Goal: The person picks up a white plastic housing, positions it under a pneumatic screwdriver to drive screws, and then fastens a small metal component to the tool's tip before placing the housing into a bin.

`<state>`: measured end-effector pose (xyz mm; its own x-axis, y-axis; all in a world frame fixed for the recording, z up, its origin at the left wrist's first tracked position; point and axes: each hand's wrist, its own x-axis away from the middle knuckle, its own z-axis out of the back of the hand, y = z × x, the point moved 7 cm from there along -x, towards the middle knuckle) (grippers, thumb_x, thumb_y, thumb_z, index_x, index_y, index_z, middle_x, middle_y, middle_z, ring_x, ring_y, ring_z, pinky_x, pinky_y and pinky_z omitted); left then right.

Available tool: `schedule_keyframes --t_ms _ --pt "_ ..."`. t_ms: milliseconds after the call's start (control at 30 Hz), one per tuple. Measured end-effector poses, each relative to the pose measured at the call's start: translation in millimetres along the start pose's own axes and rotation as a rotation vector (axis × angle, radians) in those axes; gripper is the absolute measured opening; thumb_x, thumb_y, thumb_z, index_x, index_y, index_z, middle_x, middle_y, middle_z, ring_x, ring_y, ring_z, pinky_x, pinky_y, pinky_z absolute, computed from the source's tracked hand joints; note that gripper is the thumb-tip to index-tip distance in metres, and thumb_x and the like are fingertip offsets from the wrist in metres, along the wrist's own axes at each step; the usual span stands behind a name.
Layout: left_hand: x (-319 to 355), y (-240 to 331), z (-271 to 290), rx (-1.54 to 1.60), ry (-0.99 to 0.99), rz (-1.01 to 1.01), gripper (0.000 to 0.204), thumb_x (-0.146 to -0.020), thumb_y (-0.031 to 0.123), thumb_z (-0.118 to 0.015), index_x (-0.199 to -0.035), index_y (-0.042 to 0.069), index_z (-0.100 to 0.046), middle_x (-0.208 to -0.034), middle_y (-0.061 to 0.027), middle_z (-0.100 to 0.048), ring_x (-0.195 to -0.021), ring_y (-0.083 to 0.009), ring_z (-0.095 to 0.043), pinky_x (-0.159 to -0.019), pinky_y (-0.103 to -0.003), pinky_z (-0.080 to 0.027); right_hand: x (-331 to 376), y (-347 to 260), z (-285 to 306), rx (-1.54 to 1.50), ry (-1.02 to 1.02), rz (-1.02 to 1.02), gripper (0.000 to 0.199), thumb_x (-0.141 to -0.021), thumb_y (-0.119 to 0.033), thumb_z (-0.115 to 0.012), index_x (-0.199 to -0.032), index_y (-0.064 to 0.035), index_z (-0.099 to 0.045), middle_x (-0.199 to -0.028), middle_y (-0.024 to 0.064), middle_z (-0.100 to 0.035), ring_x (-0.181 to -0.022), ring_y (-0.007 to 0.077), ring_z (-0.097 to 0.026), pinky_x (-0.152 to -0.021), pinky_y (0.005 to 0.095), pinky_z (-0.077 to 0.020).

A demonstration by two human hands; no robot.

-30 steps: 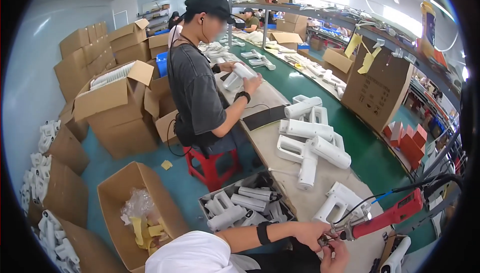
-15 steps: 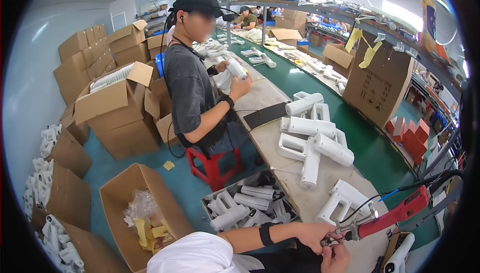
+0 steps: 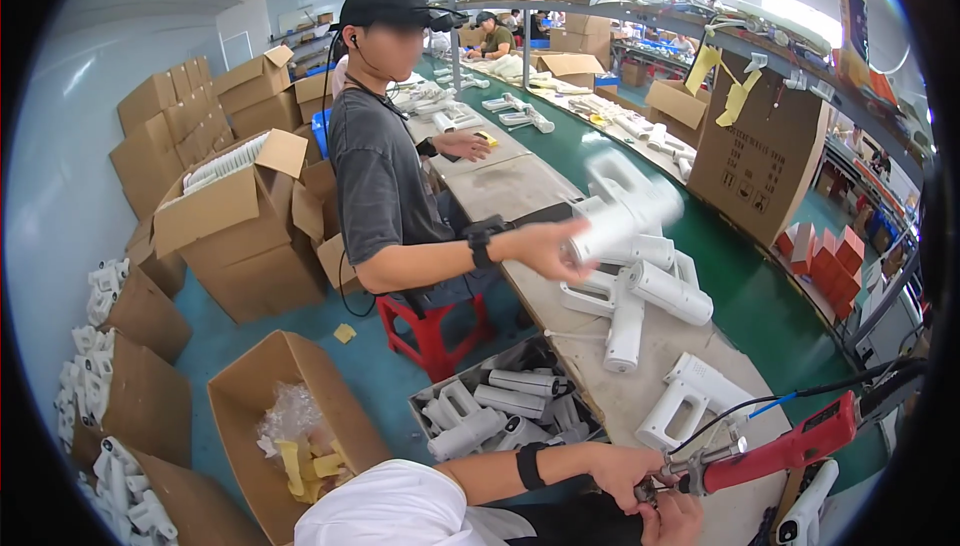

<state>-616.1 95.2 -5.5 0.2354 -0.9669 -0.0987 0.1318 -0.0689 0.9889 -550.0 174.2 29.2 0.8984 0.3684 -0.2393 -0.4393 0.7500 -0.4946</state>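
While your left hand grips the red power screwdriver and your right hand pinches its tip, white housings beyond it lie piled on the bench; unfinished work evidently remains.

- Red electric screwdriver: long red body with a metal tip, lying nearly level and tilted up to the right, tip pointing left, black cable trailing off right.
- Small part: at the tip, too small to make out.
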Motion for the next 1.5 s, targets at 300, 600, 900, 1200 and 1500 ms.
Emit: schedule_keyframes --t_ms 300,600,900,1200,1500 --pt "3 -7 -4 0.29 -0.003 -0.09 0.07 -0.061 0.005 -0.07 -0.123 -0.002 -0.038 -0.093 -0.0049 -0.057 -0.08 -0.0071 -0.05 -0.063 -0.023 -0.043 -7 -18 1 -0.027 -0.033 -0.028 0.017 -0.087 -0.014 -0.06 -0.093 0.0016 -0.06 -0.079 0.0205 -0.059 -0.072 0.0407 -0.057 -0.063 0.0466 -0.0467" --pt "8 -5 -10 0.277 0.012 -0.022 0.083 -0.059 0.001 -0.07 -0.131 -0.002 -0.029 -0.102 -0.0065 -0.056 -0.092 -0.0082 -0.053 -0.069 -0.024 -0.049 9 -15 -12 0.105 0.201 0.053 0.02 -0.094 -0.019 -0.053 -0.092 0.0006 -0.056 -0.079 0.0196 -0.06 -0.072 0.0359 -0.06 -0.063 0.0406 -0.0486" --pt "-2 -24 -20 0.262 -0.119 0.098 0.067 -0.061 0.006 -0.073 -0.121 -0.001 -0.044 -0.083 -0.0041 -0.058 -0.073 -0.0087 -0.055 -0.064 -0.027 -0.048 19 -30 12 0.051 0.129 0.083 0.019 -0.083 -0.018 -0.066 -0.087 -0.0014 -0.058 -0.078 0.0144 -0.061 -0.069 0.0293 -0.061 -0.065 0.0366 -0.0506" --pt "8 -57 15 -0.095 0.209 0.098 0.031 -0.069 0.026 -0.077 -0.078 -0.001 -0.065 -0.063 -0.0043 -0.06 -0.059 -0.0092 -0.054 -0.056 -0.028 -0.046 4 -3 19 0.046 0.294 -0.074 0.023 -0.077 -0.021 -0.071 -0.088 -0.0036 -0.059 -0.07 0.0112 -0.059 -0.065 0.0294 -0.061 -0.056 0.0372 -0.05" --pt "-9 -80 8 -0.024 0.082 0.234 0.06 -0.072 0.002 -0.073 -0.128 0.003 -0.051 -0.137 -0.0112 -0.048 -0.124 -0.0194 -0.045 -0.102 -0.035 -0.037 19 15 27 -0.129 0.385 -0.136 0.028 -0.078 -0.02 -0.073 -0.095 -0.0022 -0.06 -0.079 0.0131 -0.061 -0.067 0.0315 -0.061 -0.058 0.0373 -0.0501"
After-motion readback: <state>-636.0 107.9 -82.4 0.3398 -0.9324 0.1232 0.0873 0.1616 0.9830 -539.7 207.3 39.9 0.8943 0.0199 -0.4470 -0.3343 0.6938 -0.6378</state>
